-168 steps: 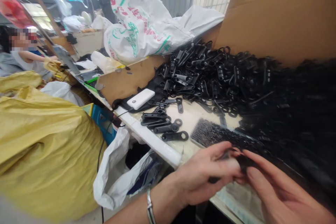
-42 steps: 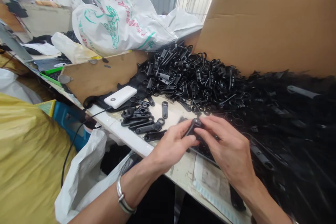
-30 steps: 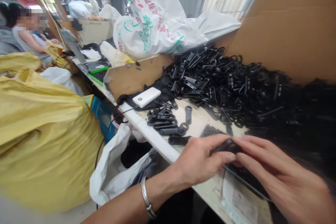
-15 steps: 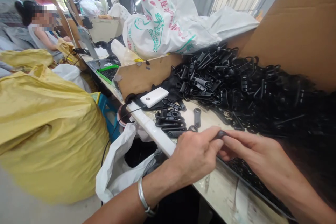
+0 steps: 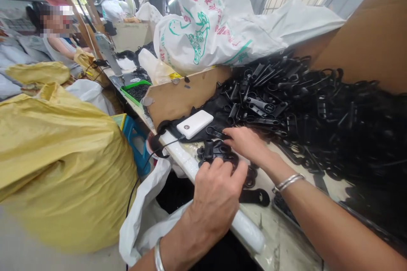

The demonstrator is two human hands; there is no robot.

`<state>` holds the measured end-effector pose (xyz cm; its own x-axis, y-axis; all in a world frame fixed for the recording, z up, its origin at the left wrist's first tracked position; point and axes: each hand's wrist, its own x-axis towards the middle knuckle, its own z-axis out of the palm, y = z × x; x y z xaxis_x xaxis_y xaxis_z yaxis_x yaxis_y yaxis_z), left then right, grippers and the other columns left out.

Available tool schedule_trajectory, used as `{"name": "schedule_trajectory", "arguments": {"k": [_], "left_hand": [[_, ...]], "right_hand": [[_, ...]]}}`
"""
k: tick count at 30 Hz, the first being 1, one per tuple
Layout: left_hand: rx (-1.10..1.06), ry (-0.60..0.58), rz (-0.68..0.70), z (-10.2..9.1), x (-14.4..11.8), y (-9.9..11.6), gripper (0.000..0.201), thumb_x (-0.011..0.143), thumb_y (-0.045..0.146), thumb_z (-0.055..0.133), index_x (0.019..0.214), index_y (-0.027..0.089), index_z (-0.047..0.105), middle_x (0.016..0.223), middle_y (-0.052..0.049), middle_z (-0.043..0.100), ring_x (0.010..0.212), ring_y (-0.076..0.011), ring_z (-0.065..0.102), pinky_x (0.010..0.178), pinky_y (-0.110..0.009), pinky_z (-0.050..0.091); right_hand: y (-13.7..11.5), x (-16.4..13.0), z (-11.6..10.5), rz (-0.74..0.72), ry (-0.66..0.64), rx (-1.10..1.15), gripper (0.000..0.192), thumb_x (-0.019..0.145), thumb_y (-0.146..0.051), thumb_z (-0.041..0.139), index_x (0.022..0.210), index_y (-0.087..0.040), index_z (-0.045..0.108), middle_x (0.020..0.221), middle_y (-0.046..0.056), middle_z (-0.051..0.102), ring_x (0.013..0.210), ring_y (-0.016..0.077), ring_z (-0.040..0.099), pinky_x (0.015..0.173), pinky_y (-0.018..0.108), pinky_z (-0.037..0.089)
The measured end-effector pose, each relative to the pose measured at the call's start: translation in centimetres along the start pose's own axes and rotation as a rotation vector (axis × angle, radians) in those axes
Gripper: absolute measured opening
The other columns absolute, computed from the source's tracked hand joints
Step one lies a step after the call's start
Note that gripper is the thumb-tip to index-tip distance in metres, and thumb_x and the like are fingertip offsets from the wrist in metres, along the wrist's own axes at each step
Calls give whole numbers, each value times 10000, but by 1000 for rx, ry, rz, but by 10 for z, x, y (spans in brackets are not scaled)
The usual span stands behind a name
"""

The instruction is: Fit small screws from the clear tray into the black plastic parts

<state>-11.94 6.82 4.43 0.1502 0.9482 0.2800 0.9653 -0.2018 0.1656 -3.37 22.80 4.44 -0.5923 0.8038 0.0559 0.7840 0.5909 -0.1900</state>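
Observation:
My left hand [image 5: 216, 197] rests at the table's front edge, its fingers curled over a small pile of black plastic pull tabs [image 5: 213, 152]. My right hand [image 5: 246, 144] reaches across from the right and lies palm down on the far side of the same pile, fingers stretched toward a white power bank [image 5: 194, 123]. What lies under either palm is hidden. One loose black tab [image 5: 254, 197] lies by my left hand. A big heap of the same black tabs [image 5: 286, 101] fills the table behind.
A tall cardboard wall [image 5: 365, 46] backs the heap and a low cardboard divider [image 5: 184, 95] bounds it on the left. A white printed sack [image 5: 206, 29] stands behind. A white bag [image 5: 143, 220] hangs below the table edge beside a yellow sack [image 5: 57, 165]. A co-worker [image 5: 60, 38] sits far left.
Both hands held one black tab together above the table's front; they have now parted and moved left onto the small pile by the power bank. The camera turned slightly left.

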Motion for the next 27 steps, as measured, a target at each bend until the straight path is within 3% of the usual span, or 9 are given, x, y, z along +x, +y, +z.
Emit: {"name": "schedule_trajectory", "arguments": {"k": [4, 8, 13, 15, 17, 19, 22, 24, 27], "left_hand": [[73, 25, -61, 9, 14, -7, 256, 925, 165, 394, 1118, 231, 548, 995, -48, 575, 895, -233, 494, 726, -377, 370], [109, 51, -98, 18, 31, -16, 238, 941, 211, 400, 1134, 213, 541, 1004, -61, 577, 915, -237, 491, 748, -387, 359], [76, 78, -119, 18, 35, -23, 323, 933, 276, 452, 1242, 205, 519, 1059, -101, 605, 966, -266, 504, 786, -403, 357], [-46, 199, -99, 14, 31, -18, 303, 941, 275, 439, 1203, 191, 565, 1121, -117, 607, 1033, -278, 504, 854, -424, 351], [-326, 275, -75, 7, 25, -3, 278, 943, 298, 444, 1116, 178, 625, 1138, -111, 616, 1071, -268, 512, 910, -403, 356], [-762, 108, -57, 2, 19, 20, 281, 927, 348, 484, 1080, 181, 651, 1028, -80, 655, 968, -232, 572, 868, -345, 408], [-1412, -294, -117, 1, 12, 55, 319, 908, 360, 524, 1152, 174, 615, 782, -23, 655, 691, -159, 594, 733, -289, 461], [-1660, -315, -233, 5, 12, 68, 300, 896, 325, 551, 1137, 153, 598, 781, -23, 656, 696, -142, 600, 763, -281, 472], [-1730, -253, -363, 9, 13, 70, 281, 868, 304, 597, 1090, 132, 589, 883, -67, 677, 767, -147, 617, 733, -259, 480]], "right_hand": [[13, -10, -7, 12, 89, 64, 210, 858, -204, 570, 1032, -203, 688, 951, 94, 703, 925, 260, 649, 776, 312, 478], [37, -48, -39, 71, 207, 231, 333, 917, -257, 476, 1213, -183, 612, 1031, 74, 689, 861, 208, 648, 698, 279, 508], [59, -136, -77, 279, 281, 1018, 321, 849, -384, 626, 1077, -167, 688, 957, 86, 684, 591, 114, 534, 463, 201, 421], [54, -172, -75, 372, 299, 1208, 336, 835, -380, 659, 1092, -164, 680, 1027, 115, 671, 576, 98, 510, 444, 192, 406], [38, -200, -63, 443, 246, 1328, 418, 854, -369, 646, 1217, -164, 613, 1024, 133, 669, 547, 95, 498, 432, 198, 409], [16, -217, -45, 476, 165, 1412, 567, 888, -365, 602, 1396, -173, 438, 915, 104, 681, 537, 106, 517, 470, 221, 451], [-6, -226, -31, 387, 74, 1290, 632, 936, -275, 489, 1498, -174, 219, 684, -1, 636, 540, 130, 559, 520, 241, 492], [1, -226, -36, 268, 32, 1028, 595, 935, -221, 457, 1494, -222, 250, 679, -24, 637, 581, 137, 595, 562, 248, 512], [47, -226, -59, 197, 45, 413, 345, 934, -235, 482, 1255, -274, 601, 794, -9, 689, 624, 142, 630, 663, 274, 530]]}}
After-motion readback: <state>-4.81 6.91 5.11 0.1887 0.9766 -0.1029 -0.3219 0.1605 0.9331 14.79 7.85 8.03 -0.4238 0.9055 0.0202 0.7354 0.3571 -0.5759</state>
